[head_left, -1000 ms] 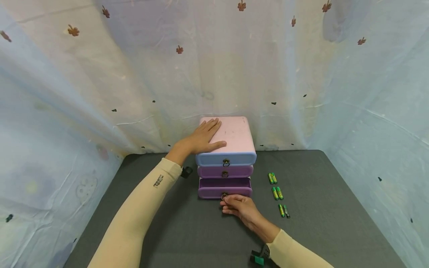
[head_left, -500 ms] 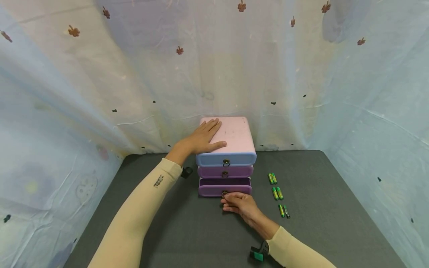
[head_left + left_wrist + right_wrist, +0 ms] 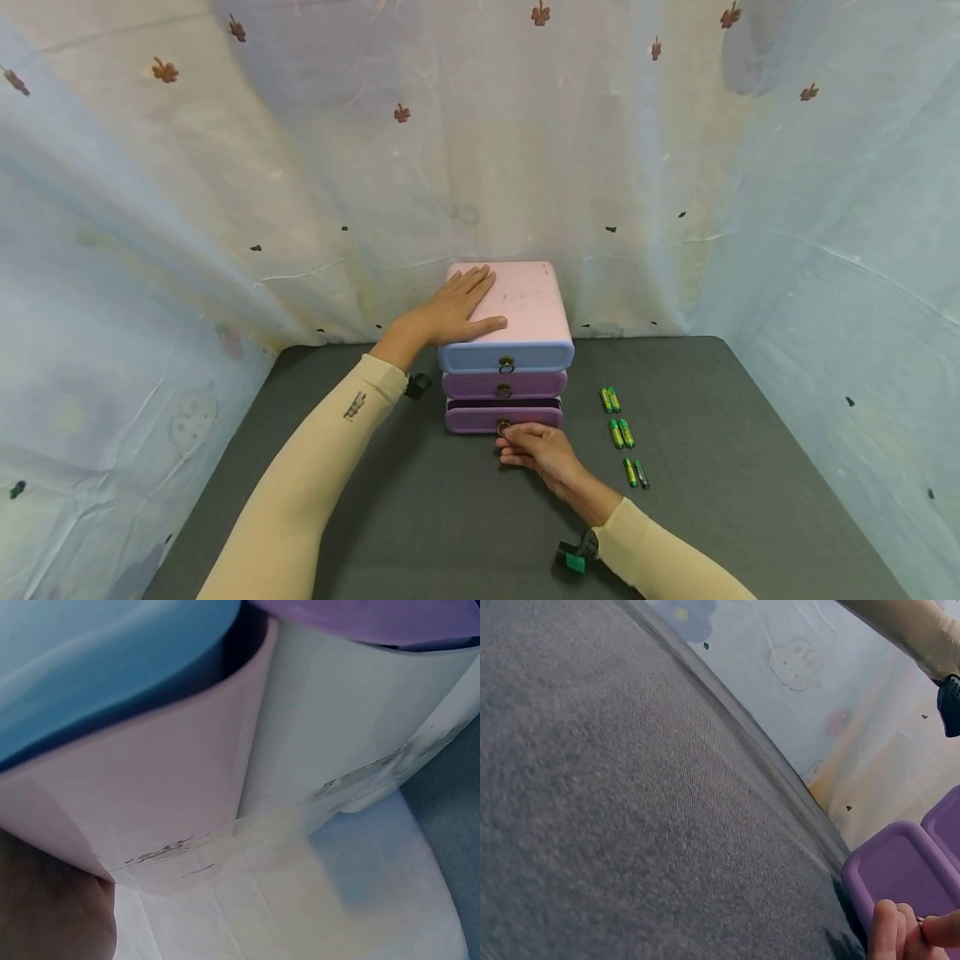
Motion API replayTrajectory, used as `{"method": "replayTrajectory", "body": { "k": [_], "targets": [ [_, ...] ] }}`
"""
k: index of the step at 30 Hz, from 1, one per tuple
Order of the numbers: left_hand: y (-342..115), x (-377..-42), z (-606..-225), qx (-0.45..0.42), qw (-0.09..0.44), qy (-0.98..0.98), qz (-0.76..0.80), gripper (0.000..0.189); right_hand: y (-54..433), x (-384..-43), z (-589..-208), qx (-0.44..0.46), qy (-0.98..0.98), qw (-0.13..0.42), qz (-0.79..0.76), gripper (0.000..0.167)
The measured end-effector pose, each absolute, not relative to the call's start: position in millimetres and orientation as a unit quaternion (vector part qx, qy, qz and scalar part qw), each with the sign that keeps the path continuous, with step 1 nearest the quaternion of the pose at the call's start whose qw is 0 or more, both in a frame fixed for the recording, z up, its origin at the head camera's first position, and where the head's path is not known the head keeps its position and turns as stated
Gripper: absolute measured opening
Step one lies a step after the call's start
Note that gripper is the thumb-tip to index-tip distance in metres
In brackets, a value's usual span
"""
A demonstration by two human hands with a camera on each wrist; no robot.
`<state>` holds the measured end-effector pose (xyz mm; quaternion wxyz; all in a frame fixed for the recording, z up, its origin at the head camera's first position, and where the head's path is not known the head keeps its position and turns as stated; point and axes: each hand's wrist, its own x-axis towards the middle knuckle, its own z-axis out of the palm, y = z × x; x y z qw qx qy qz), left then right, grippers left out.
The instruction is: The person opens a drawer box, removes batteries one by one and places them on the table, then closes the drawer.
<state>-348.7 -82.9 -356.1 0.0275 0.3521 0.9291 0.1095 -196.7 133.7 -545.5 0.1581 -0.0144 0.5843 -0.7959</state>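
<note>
A small drawer cabinet with a pink top stands at the back of the table. Its top drawer is blue, and the middle drawer is purple. The purple bottom drawer sticks out a little, with a narrow dark gap above its front. My left hand rests flat on the pink top, fingers spread. At the bottom drawer, my right hand pinches the ring pull between thumb and finger. In the right wrist view its fingertips are right at the purple drawer front.
Several green batteries lie in pairs on the dark grey table, right of the cabinet: a back pair, a middle pair and a front pair. A pale patterned curtain hangs behind and at both sides.
The bottom drawer has slid inward toward the cabinet, narrowing its gap. My right hand has moved back with it, still pinching the ring pull. The left hand has stayed in place.
</note>
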Motion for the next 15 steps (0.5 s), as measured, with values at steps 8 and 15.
{"method": "replayTrajectory", "body": {
  "k": [8, 15],
  "targets": [
    [-82.4, -347.7, -355.0, 0.354, 0.026, 0.929, 0.107, 0.096, 133.9, -202.5, -546.9, -0.007, 0.587, 0.152, -0.795, 0.031],
    [-82.6, -349.1, -355.1, 0.353, 0.024, 0.929, 0.107, 0.095, 131.9, -206.6, -546.7, -0.003, 0.592, 0.139, -0.794, 0.035]
  ]
}}
